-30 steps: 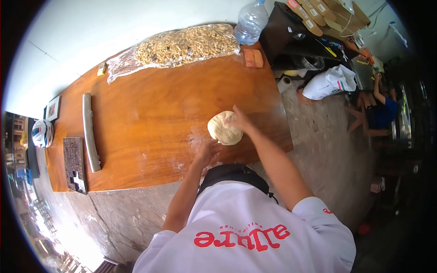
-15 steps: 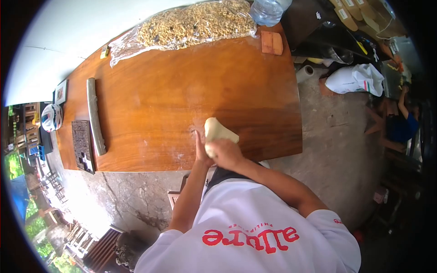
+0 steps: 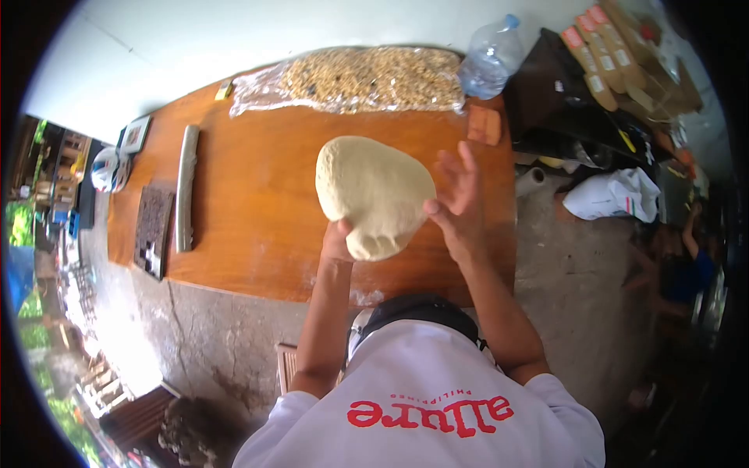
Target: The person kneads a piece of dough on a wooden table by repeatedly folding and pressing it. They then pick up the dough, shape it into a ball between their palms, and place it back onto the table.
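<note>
A broad, rounded lump of pale dough (image 3: 374, 191) is held up in front of me, over the wooden table. My left hand (image 3: 338, 242) grips its lower left edge, the thumb lying on the front and the other fingers hidden behind. On the other side, my right hand (image 3: 459, 204) is raised with its fingers spread, the thumb tip right at the dough's right edge. Dents mark the lower part of the lump.
The wooden table (image 3: 250, 195) carries a long grey roll (image 3: 187, 187), a dark textured panel (image 3: 154, 230), a plastic bag of light brown bits (image 3: 367, 78), a large water bottle (image 3: 491, 62) and a reddish block (image 3: 484, 125). Another person (image 3: 690, 261) is at far right.
The dough has come up from near the tabletop and now shows its broad face. My right hand has moved from it to the right and opened, while the left still holds on.
</note>
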The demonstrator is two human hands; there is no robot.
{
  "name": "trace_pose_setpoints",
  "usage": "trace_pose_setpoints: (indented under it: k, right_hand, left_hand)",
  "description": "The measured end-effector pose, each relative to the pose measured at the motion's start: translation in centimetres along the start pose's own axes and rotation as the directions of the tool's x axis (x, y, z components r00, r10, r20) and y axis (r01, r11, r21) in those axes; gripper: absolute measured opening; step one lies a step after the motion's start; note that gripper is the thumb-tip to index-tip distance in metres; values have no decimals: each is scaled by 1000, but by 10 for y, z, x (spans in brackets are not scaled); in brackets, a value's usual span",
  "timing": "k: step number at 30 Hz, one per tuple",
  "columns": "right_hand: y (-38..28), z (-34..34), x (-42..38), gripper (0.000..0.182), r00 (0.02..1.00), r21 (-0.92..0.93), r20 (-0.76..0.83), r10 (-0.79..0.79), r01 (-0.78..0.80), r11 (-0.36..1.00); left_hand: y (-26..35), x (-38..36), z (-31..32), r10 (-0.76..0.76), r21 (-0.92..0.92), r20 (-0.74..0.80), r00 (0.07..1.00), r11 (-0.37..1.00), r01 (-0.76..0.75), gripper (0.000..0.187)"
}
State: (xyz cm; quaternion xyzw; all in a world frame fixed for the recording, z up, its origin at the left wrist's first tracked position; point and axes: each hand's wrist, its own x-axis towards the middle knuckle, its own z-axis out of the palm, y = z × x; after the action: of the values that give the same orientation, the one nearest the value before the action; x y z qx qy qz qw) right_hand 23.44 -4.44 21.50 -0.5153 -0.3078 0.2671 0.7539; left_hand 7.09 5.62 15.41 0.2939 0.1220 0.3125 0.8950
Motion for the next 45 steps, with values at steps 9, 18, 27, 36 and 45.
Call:
trace_pose_setpoints:
  k: [9,18,27,36,45]
  right_hand:
    - [-60,3,-55,58,929,331,77,363,-367,869]
    - [-88,17,-96,59,973,182,-205,105,-68,981]
    - [-79,47,-133,74,974,393,-226,14,78,916]
    - [-104,65,-143,46,969,307,-205,137,-69,949]
    - [-72,75,-127,36,649,-680,-309,-695,360,639]
  left_hand:
    - [1,-42,75,258,600,-55,965,781,-174,110]
    - [35,-75,129,41,465,-65,997,885,-6,72]
    - [48,-95,120,47,252,13,999,966,-49,62]
    - [52,-102,99,64,-100,213,975,994,-44,63]
    - [62,-104,98,-1,-402,267,964,909,112,54]
